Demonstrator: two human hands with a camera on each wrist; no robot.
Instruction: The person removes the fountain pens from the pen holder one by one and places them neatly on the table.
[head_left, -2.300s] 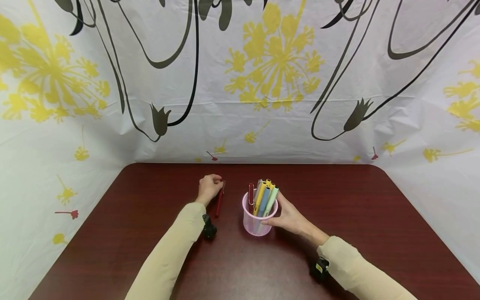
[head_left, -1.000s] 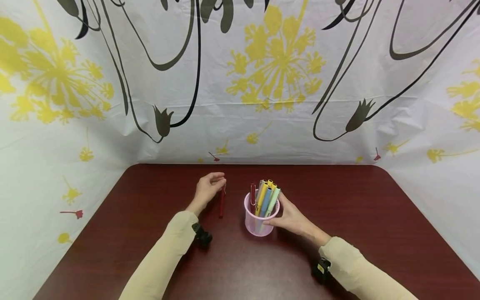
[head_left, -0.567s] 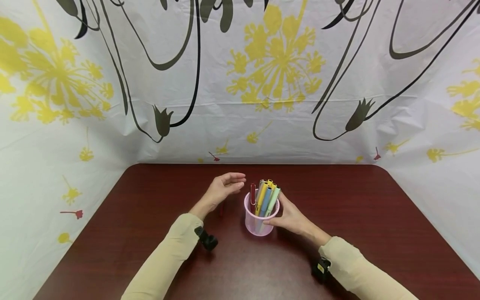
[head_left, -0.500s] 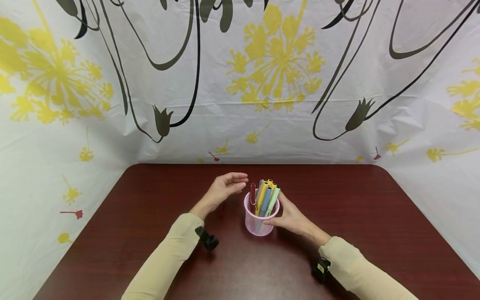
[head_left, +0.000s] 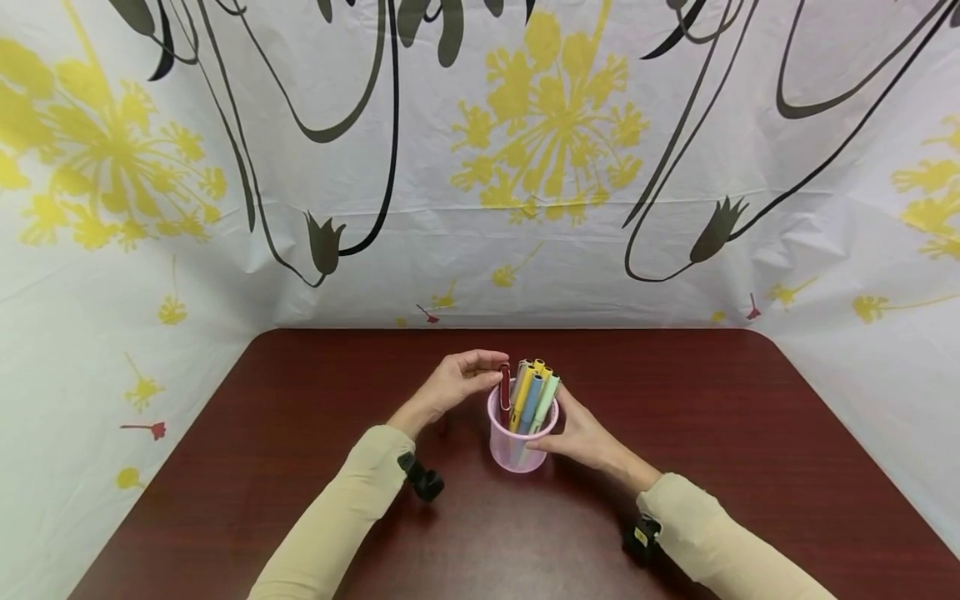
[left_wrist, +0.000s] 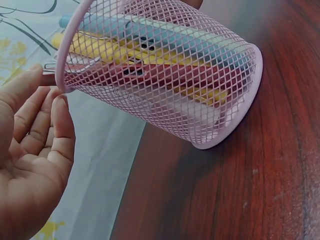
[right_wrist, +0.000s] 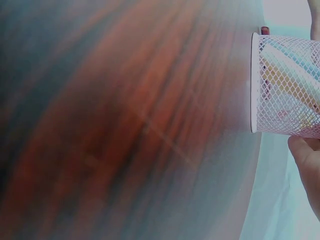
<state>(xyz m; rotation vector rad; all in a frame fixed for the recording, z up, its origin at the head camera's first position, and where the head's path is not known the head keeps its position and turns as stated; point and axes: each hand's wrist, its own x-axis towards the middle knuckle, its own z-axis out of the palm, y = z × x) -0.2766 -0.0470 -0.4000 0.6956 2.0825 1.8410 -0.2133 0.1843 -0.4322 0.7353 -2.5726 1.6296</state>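
A pink mesh pen cup (head_left: 513, 457) stands upright on the dark red table, holding several pens. Thumb and fingers of my left hand (head_left: 459, 385) are at the capped top of the red pen (head_left: 505, 390) in the cup; in the left wrist view, the thumb and fingers pinch its clip end just above the rim. My right hand (head_left: 581, 429) grips the cup from the right, thumb on the near side and fingers round behind. Yellow pens (head_left: 522, 400), a blue pen (head_left: 531, 404) and a pale green pen (head_left: 545, 404) lean beside the red one.
A second red pen (right_wrist: 265, 31) lies on the table left of the cup, mostly hidden by my left hand in the head view. A patterned white cloth (head_left: 480, 275) hangs behind the table (head_left: 712, 400) and along both sides.
My left hand has left the red pen on the table and moved right to the red pen in the cup, its fingers closing in on the cap. The right hand stays on the cup.
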